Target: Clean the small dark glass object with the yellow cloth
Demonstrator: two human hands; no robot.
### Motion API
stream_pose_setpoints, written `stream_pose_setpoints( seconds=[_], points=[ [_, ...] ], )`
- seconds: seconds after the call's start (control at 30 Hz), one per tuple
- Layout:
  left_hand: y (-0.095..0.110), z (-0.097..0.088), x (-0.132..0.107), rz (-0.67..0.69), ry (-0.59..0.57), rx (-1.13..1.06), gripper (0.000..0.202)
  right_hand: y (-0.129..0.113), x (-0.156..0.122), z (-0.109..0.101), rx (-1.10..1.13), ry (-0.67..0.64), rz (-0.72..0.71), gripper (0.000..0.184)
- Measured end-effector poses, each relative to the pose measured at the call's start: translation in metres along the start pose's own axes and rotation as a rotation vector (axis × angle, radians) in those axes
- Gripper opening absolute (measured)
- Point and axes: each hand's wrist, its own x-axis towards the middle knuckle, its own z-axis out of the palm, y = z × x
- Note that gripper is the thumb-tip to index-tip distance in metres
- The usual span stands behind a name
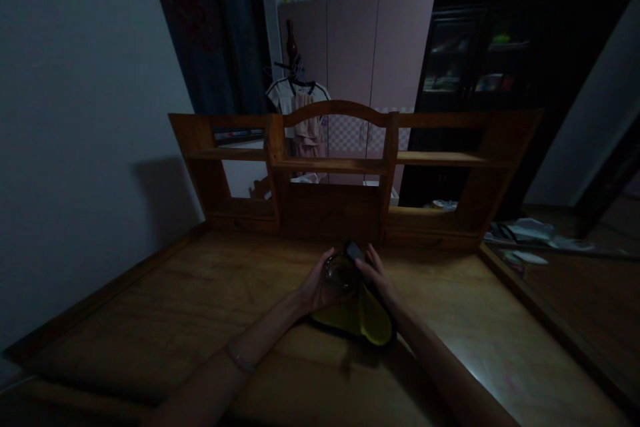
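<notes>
In the head view, my left hand [313,290] is wrapped round the side of a round, see-through glass vessel [340,272]; its exact kind is hard to make out in the dim light. My right hand [376,273] grips a small dark object with a rounded end [353,251], held against the right rim of the glass. Under both hands lies a dark-edged item with a yellow inside [375,321], two rounded lobes showing. My forearms partly shade it, and its kind is unclear.
The wooden desk [240,280] carries a raised shelf unit [330,165] along its back edge. A wall [90,113] borders the left side. Beyond stand a pink wardrobe [353,53], hanging clothes [305,110] and a dark cabinet [465,100]. Plastic bags [533,230] lie to the right.
</notes>
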Motion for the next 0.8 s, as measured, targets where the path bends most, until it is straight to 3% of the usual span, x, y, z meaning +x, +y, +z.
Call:
stream_pose_setpoints(
  seconds=[0.17,0.3,0.53,0.63,0.7,0.8],
  points=[
    [-0.003,-0.008,0.004,0.01,-0.019,0.115,0.058,-0.013,-0.003,-0.008,0.145,-0.13,-0.016,0.084],
    [0.004,-0.007,-0.001,-0.05,-0.025,0.152,0.057,-0.009,0.001,-0.013,0.169,-0.07,-0.024,0.076],
    [0.027,-0.013,-0.015,-0.254,-0.059,0.19,0.059,0.007,0.008,-0.025,0.114,0.004,0.164,0.05],
    [0.028,-0.006,-0.018,-0.158,-0.112,0.143,0.067,0.004,0.008,-0.033,-0.006,0.077,0.19,0.04],
    [0.024,0.002,-0.018,-0.077,-0.164,0.09,0.072,0.002,0.008,-0.038,-0.104,0.137,0.161,0.041],
    [0.013,0.011,-0.015,-0.059,-0.233,0.036,0.078,0.001,0.011,-0.046,-0.188,0.171,0.112,0.046]
  ],
)
